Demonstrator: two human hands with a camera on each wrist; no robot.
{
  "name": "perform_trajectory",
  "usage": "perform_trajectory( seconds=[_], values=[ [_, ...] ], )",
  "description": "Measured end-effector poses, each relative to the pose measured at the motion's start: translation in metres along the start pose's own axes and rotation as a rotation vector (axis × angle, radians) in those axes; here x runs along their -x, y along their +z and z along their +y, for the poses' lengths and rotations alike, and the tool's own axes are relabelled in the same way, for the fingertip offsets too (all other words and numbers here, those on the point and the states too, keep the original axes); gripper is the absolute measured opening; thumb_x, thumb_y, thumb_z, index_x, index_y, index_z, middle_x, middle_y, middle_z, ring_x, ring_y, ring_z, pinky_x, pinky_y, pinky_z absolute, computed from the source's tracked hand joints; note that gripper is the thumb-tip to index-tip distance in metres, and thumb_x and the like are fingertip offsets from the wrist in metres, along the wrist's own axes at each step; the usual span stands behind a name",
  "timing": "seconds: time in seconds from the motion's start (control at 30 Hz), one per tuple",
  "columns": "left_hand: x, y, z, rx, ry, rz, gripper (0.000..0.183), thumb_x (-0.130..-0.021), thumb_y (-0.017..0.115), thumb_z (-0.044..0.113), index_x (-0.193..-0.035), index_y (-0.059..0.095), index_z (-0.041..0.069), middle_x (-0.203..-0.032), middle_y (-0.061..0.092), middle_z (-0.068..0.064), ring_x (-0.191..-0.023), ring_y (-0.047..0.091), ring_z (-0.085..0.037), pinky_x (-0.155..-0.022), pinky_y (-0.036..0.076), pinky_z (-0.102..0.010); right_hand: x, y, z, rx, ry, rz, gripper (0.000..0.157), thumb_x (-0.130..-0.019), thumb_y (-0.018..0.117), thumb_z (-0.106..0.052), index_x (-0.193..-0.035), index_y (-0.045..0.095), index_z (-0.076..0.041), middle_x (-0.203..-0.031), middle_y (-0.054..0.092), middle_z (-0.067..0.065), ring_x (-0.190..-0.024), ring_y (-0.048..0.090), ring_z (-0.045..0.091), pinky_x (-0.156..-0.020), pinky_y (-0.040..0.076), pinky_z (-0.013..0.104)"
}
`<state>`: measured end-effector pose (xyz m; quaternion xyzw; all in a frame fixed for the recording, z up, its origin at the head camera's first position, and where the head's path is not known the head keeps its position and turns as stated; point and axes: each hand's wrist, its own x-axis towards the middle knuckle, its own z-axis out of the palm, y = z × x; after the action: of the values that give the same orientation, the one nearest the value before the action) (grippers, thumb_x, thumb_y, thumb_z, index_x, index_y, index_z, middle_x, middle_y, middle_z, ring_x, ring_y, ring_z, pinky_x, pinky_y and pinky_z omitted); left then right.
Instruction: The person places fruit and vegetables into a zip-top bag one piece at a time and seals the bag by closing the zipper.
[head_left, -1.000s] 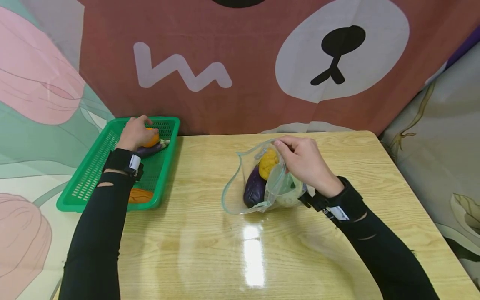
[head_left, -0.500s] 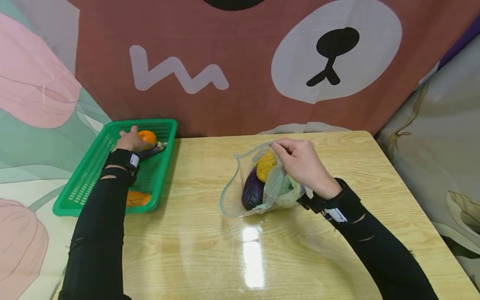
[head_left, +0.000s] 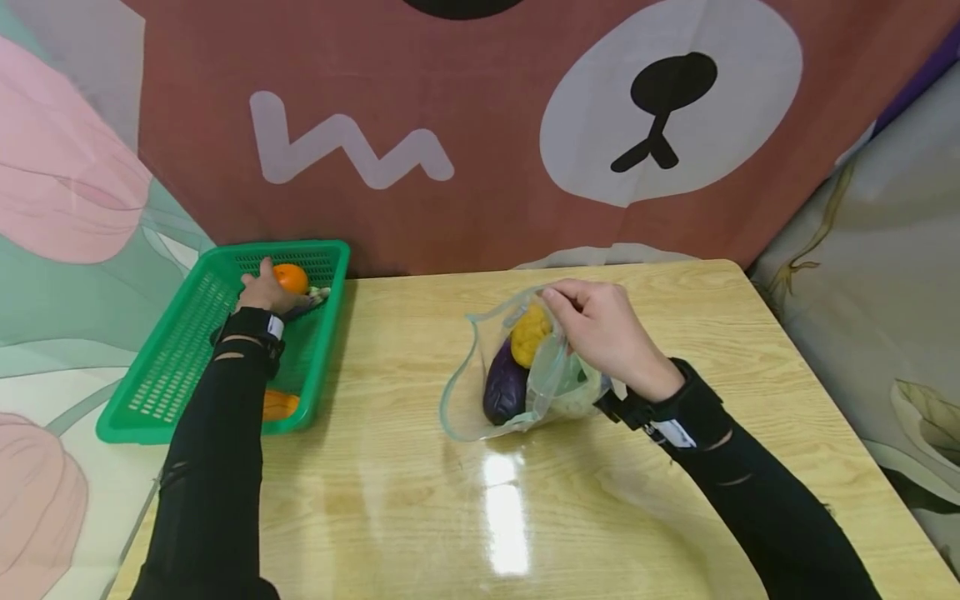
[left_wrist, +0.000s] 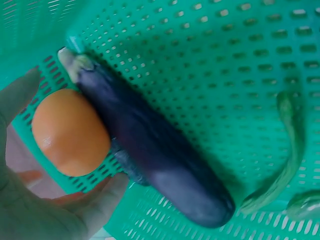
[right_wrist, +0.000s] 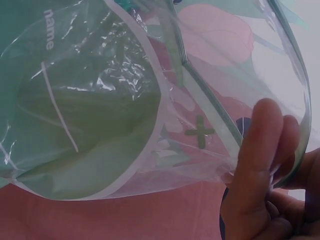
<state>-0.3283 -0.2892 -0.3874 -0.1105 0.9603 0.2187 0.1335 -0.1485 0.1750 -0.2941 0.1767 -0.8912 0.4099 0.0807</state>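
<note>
Left hand [head_left: 262, 292] at orange [head_left: 291, 279], right hand [head_left: 609, 329] at bag [head_left: 551, 367]

Left hand: spread, gripping nothing. Orange shows more fully than a second ago; lies in green basket [head_left: 176, 371] between the parted digits, beside dark eggplant [left_wrist: 150, 140]. Right hand: pinches bag's edge, unchanged.

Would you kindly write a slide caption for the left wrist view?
Left hand, thumb and fingers apart, close around an orange that lies beside an eggplant in a green basket.
</note>
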Motion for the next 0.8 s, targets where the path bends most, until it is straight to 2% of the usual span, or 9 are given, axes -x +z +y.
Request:
perform_trajectory(
  seconds=[0.2, 0.37, 0.67, 0.8],
  values=[
    [-0.011, 0.01, -0.01, 0.035, -0.009, 0.049, 0.103, -0.087, 0.062, 0.039, -0.149, -0.014, 0.008, -0.136, 0.006, -0.046, -0.107, 0.035, -0.064, -0.086, 0.037, -0.066, 0.0, 0.0, 0.0, 0.009, 0.019, -0.001, 0.028, -0.1, 0.048, -0.026, -0.114, 0.069, -0.012, -0.051, 0.047, 0.002, -0.043, 0.051, 0.012, -0.041, 0.04, 0.031],
    [-0.016, 0.017, -0.008, 0.046, -0.035, 0.104, 0.102, -0.086, 0.063, 0.04, -0.149, -0.011, 0.008, -0.136, 0.012, -0.044, -0.111, 0.034, -0.063, -0.091, 0.035, -0.065, 0.001, 0.0, 0.001, 0.015, 0.029, 0.006, 0.029, -0.1, 0.047, -0.027, -0.115, 0.068, -0.013, -0.052, 0.047, 0.002, -0.043, 0.051, 0.012, -0.042, 0.041, 0.031],
    [-0.024, 0.019, -0.008, 0.049, -0.057, 0.079, 0.106, -0.087, 0.061, 0.043, -0.148, -0.019, 0.011, -0.138, 0.008, -0.045, -0.113, 0.031, -0.064, -0.092, 0.033, -0.065, 0.003, -0.001, 0.002, 0.011, 0.026, 0.01, 0.029, -0.1, 0.048, -0.026, -0.115, 0.068, -0.012, -0.051, 0.047, 0.002, -0.043, 0.051, 0.014, -0.041, 0.04, 0.031],
    [-0.025, 0.019, -0.009, 0.068, -0.062, 0.099, 0.104, -0.088, 0.058, 0.044, -0.148, -0.019, 0.01, -0.139, 0.01, -0.044, -0.116, 0.029, -0.064, -0.094, 0.032, -0.066, 0.003, -0.001, 0.002, 0.009, 0.022, 0.012, 0.029, -0.1, 0.048, -0.026, -0.114, 0.068, -0.011, -0.051, 0.046, 0.002, -0.043, 0.052, 0.015, -0.041, 0.04, 0.03]
  ],
)
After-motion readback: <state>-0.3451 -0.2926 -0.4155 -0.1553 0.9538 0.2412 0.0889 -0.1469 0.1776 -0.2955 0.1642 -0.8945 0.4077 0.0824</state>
